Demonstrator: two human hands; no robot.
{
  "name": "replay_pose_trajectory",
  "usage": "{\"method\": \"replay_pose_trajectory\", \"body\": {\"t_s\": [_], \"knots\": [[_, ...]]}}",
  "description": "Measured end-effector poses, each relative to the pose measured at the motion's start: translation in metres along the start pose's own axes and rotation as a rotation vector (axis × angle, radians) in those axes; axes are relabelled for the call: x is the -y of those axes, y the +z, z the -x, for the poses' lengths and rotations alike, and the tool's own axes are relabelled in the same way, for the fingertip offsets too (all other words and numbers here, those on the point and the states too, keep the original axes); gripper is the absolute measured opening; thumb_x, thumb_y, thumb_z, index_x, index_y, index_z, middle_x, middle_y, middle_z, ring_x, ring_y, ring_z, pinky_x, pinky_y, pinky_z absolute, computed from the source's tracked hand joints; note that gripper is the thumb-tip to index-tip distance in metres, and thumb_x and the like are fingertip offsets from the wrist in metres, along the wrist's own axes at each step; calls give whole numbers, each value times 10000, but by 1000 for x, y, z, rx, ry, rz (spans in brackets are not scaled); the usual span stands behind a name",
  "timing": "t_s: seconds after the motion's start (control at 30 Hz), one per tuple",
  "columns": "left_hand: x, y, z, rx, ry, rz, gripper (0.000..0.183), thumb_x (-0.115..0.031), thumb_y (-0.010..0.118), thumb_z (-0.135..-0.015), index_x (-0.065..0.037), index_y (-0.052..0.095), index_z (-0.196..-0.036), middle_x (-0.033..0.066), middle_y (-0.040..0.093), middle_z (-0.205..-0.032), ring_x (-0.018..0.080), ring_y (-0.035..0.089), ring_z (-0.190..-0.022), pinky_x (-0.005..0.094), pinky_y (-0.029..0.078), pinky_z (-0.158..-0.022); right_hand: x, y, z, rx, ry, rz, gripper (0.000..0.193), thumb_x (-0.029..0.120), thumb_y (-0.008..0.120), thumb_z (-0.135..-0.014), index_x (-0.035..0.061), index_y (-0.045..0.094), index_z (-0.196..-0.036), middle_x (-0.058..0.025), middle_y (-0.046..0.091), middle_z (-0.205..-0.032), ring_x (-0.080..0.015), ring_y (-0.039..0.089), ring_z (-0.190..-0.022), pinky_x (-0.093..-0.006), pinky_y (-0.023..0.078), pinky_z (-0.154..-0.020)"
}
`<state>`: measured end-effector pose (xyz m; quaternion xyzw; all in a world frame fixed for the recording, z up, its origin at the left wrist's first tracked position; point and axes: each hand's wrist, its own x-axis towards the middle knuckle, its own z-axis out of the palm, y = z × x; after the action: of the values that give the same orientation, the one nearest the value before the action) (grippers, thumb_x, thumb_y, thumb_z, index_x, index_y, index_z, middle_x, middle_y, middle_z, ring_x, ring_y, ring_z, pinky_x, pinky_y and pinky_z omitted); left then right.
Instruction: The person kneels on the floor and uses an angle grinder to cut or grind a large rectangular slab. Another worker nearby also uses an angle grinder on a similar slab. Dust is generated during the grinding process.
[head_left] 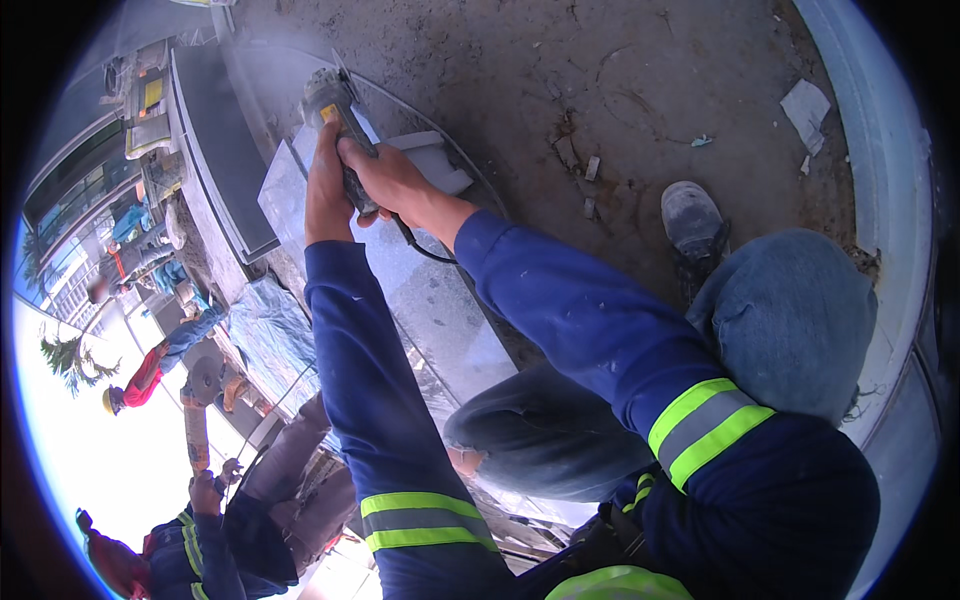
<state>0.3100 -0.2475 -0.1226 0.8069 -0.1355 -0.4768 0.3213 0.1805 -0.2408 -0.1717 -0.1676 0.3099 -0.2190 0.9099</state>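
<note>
Both my hands are wrapped round an angle grinder (335, 110) with a grey head and dark body. My left hand (325, 190) grips the body near the head, and my right hand (392, 182) closes round the body and rear grip beside it. The edge of the grinder's disc shows beyond the head, with pale dust hazing around it. A black cord (425, 252) trails from the rear of the tool. Beneath my hands and forearms lies a light grey slab (440, 305); whether the disc touches it is hidden.
My bent legs and a dusty shoe (692, 215) are at the right. Debris, including a pale scrap (805, 112), lies on the dirty ground (600, 60). At left are a dark panel (215, 150), crumpled blue sheeting (270, 325), and co-workers, one holding a disc-bladed tool (197, 420).
</note>
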Motion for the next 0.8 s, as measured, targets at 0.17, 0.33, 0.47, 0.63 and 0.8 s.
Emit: {"method": "replay_pose_trajectory", "body": {"t_s": [0.17, 0.33, 0.47, 0.63, 0.8], "knots": [[-2, 4, 6, -7, -34, 15, 670, -655, 589, -1081, -16, 640, -1277, 176, 718, -957, 333, 739, -786, 479, 630, -683, 0, -1, 3, 15, -1, -2, 788, 582, 630, -1057, -188, 594, -1225, -204, 703, -932, -250, 714, -556, -338, 535, -397], [1, 7, 20, -1, 27, -11, 685, -658, 591, -1081, -12, 639, -1304, 182, 728, -988, 325, 745, -817, 471, 631, -698, 2, -4, 15, 25, 12, 8, 763, 571, 625, -1068, -178, 611, -1207, -172, 699, -891, -257, 713, -537, -332, 528, -390], [6, 8, 20, 0, 54, 18, 681, -650, 592, -1081, -10, 639, -1309, 179, 730, -990, 311, 744, -817, 454, 628, -705, 1, -4, 26, 30, -32, -15, 705, 572, 608, -1085, -130, 644, -1131, -145, 699, -829, -246, 722, -531, -316, 499, -378], [8, 3, 15, 39, 22, 20, 669, -639, 598, -1080, -11, 644, -1305, 172, 730, -978, 303, 742, -817, 446, 626, -707, -1, -1, 23, -22, -37, 0, 657, 586, 573, -1111, -60, 673, -1045, -114, 704, -746, -228, 730, -510, -284, 445, -357], [3, 4, 7, -23, 35, -19, 678, -648, 598, -1075, -7, 644, -1292, 179, 729, -965, 315, 741, -792, 467, 625, -680, 1, -3, 6, 33, -13, -17, 727, 559, 632, -1061, -165, 634, -1119, -167, 687, -862, -236, 682, -526, -347, 551, -402]]}}
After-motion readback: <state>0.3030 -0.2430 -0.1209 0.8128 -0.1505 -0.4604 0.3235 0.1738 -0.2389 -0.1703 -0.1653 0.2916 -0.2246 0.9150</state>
